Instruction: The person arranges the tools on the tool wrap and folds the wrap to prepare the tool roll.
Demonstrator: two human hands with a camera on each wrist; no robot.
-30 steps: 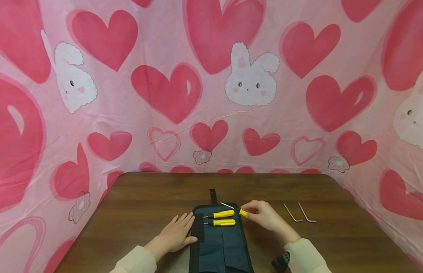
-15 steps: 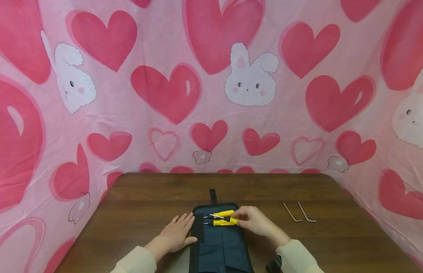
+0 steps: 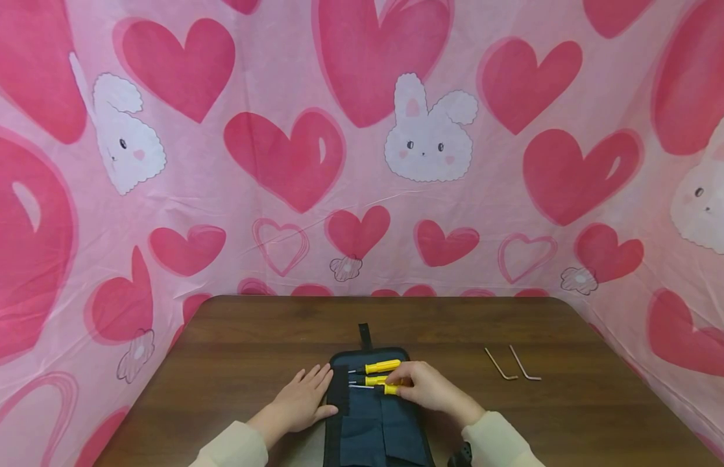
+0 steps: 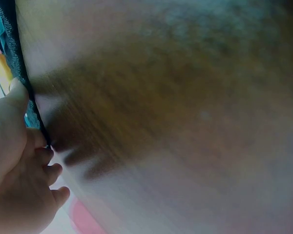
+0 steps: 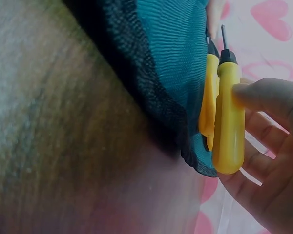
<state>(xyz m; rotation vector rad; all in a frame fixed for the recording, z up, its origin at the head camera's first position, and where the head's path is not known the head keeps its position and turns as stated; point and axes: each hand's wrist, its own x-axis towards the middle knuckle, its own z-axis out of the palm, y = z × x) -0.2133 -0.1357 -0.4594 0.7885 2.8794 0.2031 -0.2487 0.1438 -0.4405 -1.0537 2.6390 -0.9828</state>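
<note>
A dark blue tool pouch (image 3: 362,428) with black edging lies unfolded on the table. Two yellow-handled screwdrivers rest in its upper part, the farther screwdriver (image 3: 383,366) in plain sight, the other partly covered by my right hand. My right hand (image 3: 427,386) pinches a third yellow screwdriver (image 5: 229,117) by its handle, thumb on one side and fingers on the other. Its shaft points left, toward the pouch's black strip (image 3: 339,389). My left hand (image 3: 299,399) lies on the pouch's left edge with fingers extended; in the left wrist view its thumb and fingertips touch that edge.
Two L-shaped hex keys lie on the table to the right, one hex key (image 3: 501,364) beside the other hex key (image 3: 524,363). A black strap (image 3: 364,336) sticks out from the pouch's far edge. A heart-patterned pink cloth (image 3: 362,162) hangs behind the brown table (image 3: 251,324).
My right hand has carried its screwdriver left and nearer to me, from the pouch's right side to just below the two lying screwdrivers. The shaft has levelled. My left hand has stayed put.
</note>
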